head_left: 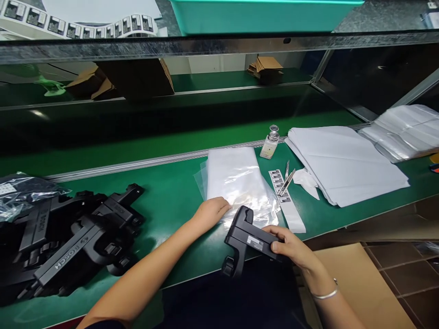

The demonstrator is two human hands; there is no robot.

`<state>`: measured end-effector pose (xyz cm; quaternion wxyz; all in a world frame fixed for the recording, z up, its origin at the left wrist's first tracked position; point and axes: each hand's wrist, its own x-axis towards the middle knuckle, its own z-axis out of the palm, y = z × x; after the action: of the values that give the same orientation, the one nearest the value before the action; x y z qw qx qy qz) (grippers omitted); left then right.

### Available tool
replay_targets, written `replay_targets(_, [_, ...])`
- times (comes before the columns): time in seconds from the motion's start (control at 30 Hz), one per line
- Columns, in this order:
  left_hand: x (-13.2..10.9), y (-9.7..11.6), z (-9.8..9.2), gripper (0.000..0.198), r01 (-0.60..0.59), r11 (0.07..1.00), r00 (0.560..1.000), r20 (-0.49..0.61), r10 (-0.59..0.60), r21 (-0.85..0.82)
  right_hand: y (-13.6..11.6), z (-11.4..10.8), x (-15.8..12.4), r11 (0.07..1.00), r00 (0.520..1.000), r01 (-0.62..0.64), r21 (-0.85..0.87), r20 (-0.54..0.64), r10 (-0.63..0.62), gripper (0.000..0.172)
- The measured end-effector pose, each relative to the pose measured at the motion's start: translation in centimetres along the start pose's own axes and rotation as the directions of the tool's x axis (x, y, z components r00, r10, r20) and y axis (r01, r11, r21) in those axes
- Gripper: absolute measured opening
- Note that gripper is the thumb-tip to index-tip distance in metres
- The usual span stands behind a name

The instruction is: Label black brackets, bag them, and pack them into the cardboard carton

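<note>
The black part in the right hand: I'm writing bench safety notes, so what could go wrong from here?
The right hand grips the black part by one end, near the front edge of the bench, so it could tip or drop. The clear bags by the left hand look slick and might slide. The slim metal tools lying loose on the label strip could nick someone.

Directly beyond the right fingers (277, 230) stands a glass bottle (269, 149) with a metal cap; farther back, a stack of brown cardboard (266, 64) lies on the rear ledge, and a teal bin (267, 20) occupies the upper shelf. Rightward of and beyond the same fingers lie a crumpled tissue (306, 182) and white sheets (350, 164). A shadowed carton (137, 77) stands beyond and leftward of the left fingers (222, 204).
</note>
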<state>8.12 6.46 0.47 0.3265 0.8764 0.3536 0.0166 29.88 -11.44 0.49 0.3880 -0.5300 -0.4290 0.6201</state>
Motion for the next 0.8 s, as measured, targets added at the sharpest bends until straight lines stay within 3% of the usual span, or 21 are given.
replay_targets(0.13, [-0.7,0.2,-0.3,0.03,-0.077,0.997,0.993,0.09,0.078,-0.025,-0.6,1.0,1.3,1.0,0.998,0.001,0.021,0.068,-0.002,0.06])
replay_targets(0.23, [-1.4,0.3,-0.5,0.034,-0.064,0.998,0.995,0.068,0.066,-0.022,-0.2,1.2,2.0,0.995,0.996,-0.064,0.074,0.067,0.059,0.053])
replay_targets(0.33, [-2.5,0.6,-0.7,0.036,-0.06,0.992,0.998,0.015,0.059,0.115,0.5,1.1,2.1,0.971,0.984,-0.174,0.161,-0.006,0.178,0.048])
replay_targets(0.43, [-3.7,0.6,-0.7,0.038,-0.101,0.967,0.995,0.031,0.096,0.234,0.9,1.1,2.1,0.957,0.967,-0.149,0.249,-0.165,0.193,0.051])
replay_targets(0.53, [-4.4,0.6,-0.7,0.044,-0.159,0.975,0.987,-0.005,0.162,0.157,1.2,1.7,2.1,0.98,0.946,-0.052,0.191,-0.306,0.11,0.054])
replay_targets(0.67, [-5.0,1.1,-0.7,0.042,-0.249,0.965,0.968,0.0,0.25,0.084,1.9,2.1,2.5,0.999,0.955,-0.026,0.045,-0.295,0.038,0.056])
replay_targets(0.8, [-5.9,1.9,-1.1,0.046,-0.253,0.963,0.967,0.051,0.25,0.094,2.5,2.1,2.9,0.983,0.927,-0.038,0.182,-0.361,0.102,0.058])
